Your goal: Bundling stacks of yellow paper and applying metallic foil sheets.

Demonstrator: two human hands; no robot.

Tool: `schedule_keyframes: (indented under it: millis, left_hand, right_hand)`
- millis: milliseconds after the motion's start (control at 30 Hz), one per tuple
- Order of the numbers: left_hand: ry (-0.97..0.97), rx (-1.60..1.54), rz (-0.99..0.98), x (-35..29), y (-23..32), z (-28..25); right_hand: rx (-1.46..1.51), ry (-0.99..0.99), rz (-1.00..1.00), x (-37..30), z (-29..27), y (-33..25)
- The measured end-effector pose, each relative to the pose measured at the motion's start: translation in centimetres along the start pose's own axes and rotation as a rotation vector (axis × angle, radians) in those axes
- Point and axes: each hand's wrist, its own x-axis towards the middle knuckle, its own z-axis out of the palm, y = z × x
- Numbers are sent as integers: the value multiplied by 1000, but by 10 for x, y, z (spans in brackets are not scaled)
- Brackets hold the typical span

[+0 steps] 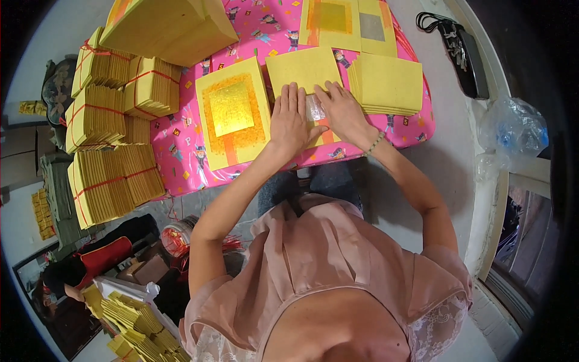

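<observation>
On a pink patterned tablecloth (166,137), both my hands rest on a yellow paper sheet (304,67) whose far part is folded over toward me. My left hand (288,125) lies flat on its left side, fingers stretched out and pointing away from me. My right hand (350,119) presses on its right side with the fingers extended. Between them shows a silver foil patch (315,107), with an orange stripe nearer to me. Left of my hands lies a stack of flat yellow sheets (231,111) topped by a gold foil square. A pile of folded yellow papers (389,83) sits to the right.
Bundles of folded yellow paper (95,117) tied with red string are piled at the table's left. A tall yellow stack (172,30) stands behind them. Foil-patched sheets (330,23) lie at the far edge. Right are a black pouch (464,57) and clear plastic bag (518,130).
</observation>
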Motion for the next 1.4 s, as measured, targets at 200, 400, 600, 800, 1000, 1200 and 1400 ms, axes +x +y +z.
schedule_keyframes:
  millis: [200,400,600,800,1000,1200,1400]
  left_hand:
    - [-26,-1,10,3,0,5]
    - [-85,-56,20,8,-8,-1]
    - [-6,-366,83,16,-26,-18]
    - [211,-520,-144,30,-37,-46]
    - [343,-409,-325,61,-52,-56]
    - [396,-1447,-423,68,-47,-58]
    - [422,-1502,-247,62,2,-90]
  right_hand:
    - [-156,-3,-7,2,9,-4]
    - [-144,3,-19,18,-1,0]
    - [-227,133,-108,43,0,8]
    - [-426,181,-311,55,4,29]
    - [-354,446,-261,58,-8,31]
    - [-236,474,-179,40,-47,28]
    - [294,638,240,-9,-90,65]
